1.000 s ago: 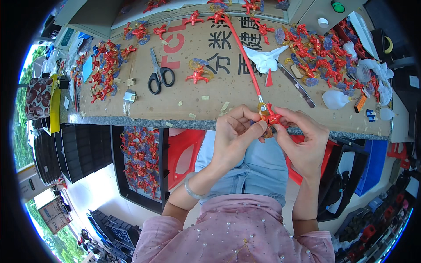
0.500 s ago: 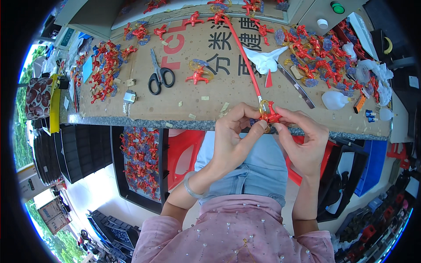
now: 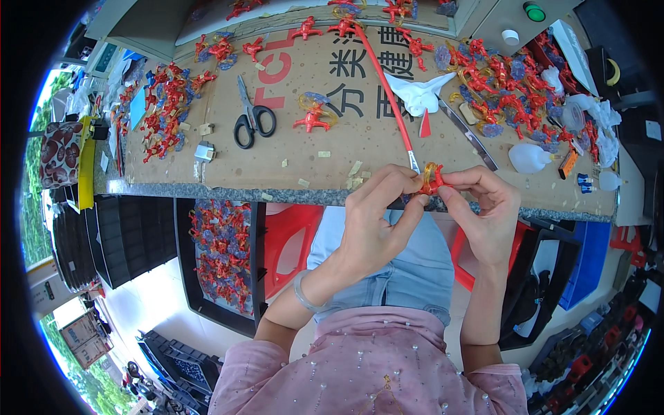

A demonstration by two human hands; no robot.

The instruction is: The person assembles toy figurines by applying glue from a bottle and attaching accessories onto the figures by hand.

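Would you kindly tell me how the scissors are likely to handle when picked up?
The scissors should feel stiff, as the blades look metallic. Lying flat on the cardboard, they seem unlikely to roll. Two separate loops suggest they might swing open.

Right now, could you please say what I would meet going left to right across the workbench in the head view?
Left pile of red figures, black scissors, lone red figure, left hand, held red figure, right hand, orange object.

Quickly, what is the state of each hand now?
Left hand: closed, pinching the small red and yellow figure.
Right hand: closed, pinching the same figure.
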